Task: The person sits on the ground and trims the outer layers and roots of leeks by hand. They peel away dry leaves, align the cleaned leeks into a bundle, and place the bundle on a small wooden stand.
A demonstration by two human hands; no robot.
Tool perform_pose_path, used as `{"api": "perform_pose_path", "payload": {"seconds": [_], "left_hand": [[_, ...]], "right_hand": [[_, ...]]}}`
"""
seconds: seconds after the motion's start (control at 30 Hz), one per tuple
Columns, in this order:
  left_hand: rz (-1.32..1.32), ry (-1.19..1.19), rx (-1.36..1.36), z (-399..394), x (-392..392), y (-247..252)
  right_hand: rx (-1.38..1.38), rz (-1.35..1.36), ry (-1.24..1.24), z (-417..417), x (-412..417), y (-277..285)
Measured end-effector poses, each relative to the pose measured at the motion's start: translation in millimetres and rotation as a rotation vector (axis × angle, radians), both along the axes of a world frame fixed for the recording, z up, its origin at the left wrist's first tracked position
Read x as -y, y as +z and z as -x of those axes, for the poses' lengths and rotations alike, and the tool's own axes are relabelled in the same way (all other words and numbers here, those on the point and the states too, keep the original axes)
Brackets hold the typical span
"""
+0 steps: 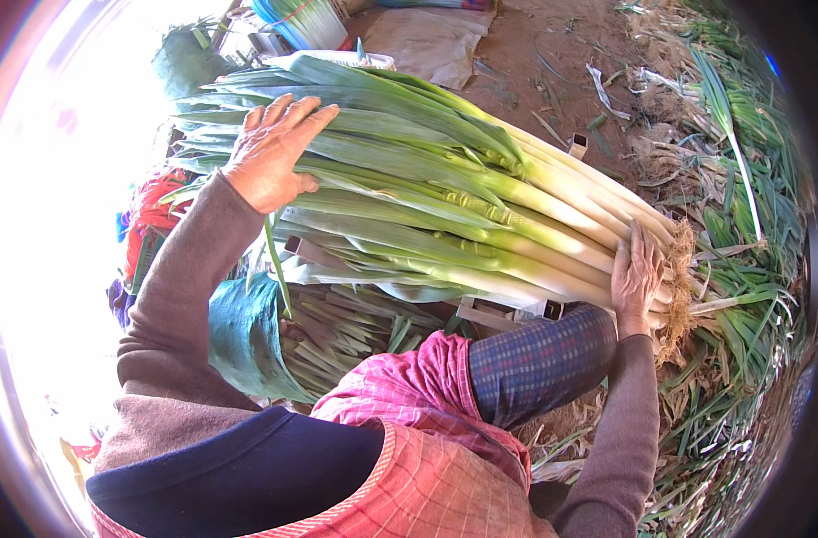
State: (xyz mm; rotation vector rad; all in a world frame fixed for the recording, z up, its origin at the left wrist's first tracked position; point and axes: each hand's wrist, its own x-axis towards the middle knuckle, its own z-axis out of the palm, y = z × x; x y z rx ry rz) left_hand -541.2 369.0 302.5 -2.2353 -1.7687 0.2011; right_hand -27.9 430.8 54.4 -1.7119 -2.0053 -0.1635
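Observation:
A large pile of leeks or large green onions (442, 181) lies across a metal frame (314, 253), green leaves at the left and white stems with hairy roots (681, 289) at the right. My left hand (274, 151) rests spread on the leaves, fingers apart. My right hand (636, 272) lies over the white stems close to the roots; its palm and how firmly it holds them are hidden. Square tube ends (578, 145) of the frame stick out on both sides of the pile.
Below the leaves stands a teal sack or wrap (251, 336) beside more stalks (341, 329). Heaped leeks and trimmings (745, 168) cover the ground at the right. Red plastic strands (154, 202) hang at the left. A white basket (375, 60) and a flat sheet (429, 40) lie beyond.

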Motion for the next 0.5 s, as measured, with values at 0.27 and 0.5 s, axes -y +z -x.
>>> {"api": "perform_pose_path", "payload": {"seconds": [0.27, 0.5], "left_hand": [[-0.078, -0.291, 0.334, -86.9, 7.9, -87.3], [-0.095, -0.435, 0.282, -89.5, -46.2, -99.8]], "right_hand": [[0.006, -0.007, 0.015, 0.2, 0.5, 3.1], [0.007, 0.01, 0.005, 1.4, 0.0, 4.7]]}}
